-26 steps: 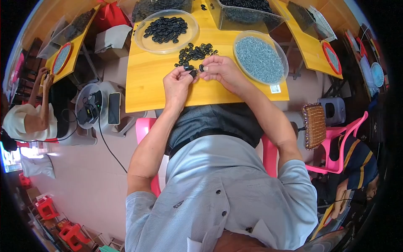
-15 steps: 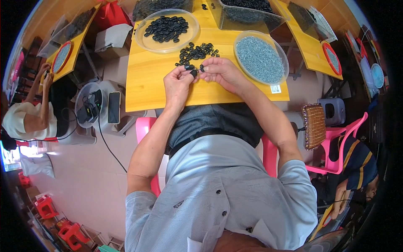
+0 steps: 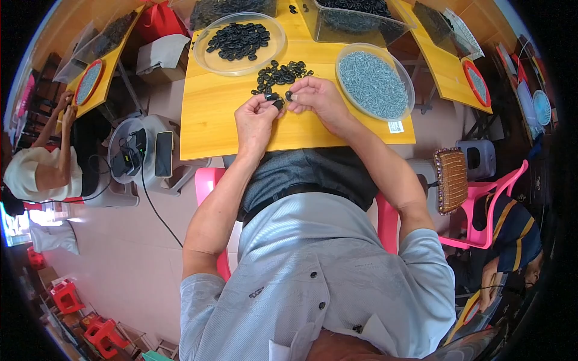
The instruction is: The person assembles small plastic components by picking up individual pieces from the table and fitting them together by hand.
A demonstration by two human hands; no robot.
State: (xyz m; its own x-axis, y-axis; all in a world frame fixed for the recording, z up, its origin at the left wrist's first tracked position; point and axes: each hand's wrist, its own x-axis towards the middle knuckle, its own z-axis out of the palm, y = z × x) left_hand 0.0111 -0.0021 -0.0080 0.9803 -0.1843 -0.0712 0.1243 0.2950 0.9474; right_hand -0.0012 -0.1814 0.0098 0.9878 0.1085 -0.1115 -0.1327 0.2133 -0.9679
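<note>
"What is closest to you?"

"My pale grey-blue shirt [image 3: 301,240], then my two hands above a yellow table [image 3: 211,126]."

"How is your grip?"

"My right hand [image 3: 321,103] pinches a small black part [image 3: 289,95] between thumb and fingertips. My left hand [image 3: 253,122], just beside it, has thumb and forefinger curled near each other, with dark pieces [image 3: 272,96] at the tips. They are too small for me to tell whether they are held or worn."

"And past your fingers?"

"A loose heap of black parts [image 3: 280,73]. To its right, a round tub [image 3: 411,99] of slim silvery pieces [image 3: 371,81]; beyond the heap, to the left, a clear tub [image 3: 277,45] with more black parts."

"Farthest?"

"A clear rectangular bin [image 3: 355,30] at the table's far side. Off left, a person in a pale top [image 3: 57,174] works beside another table [image 3: 114,78]."
</note>
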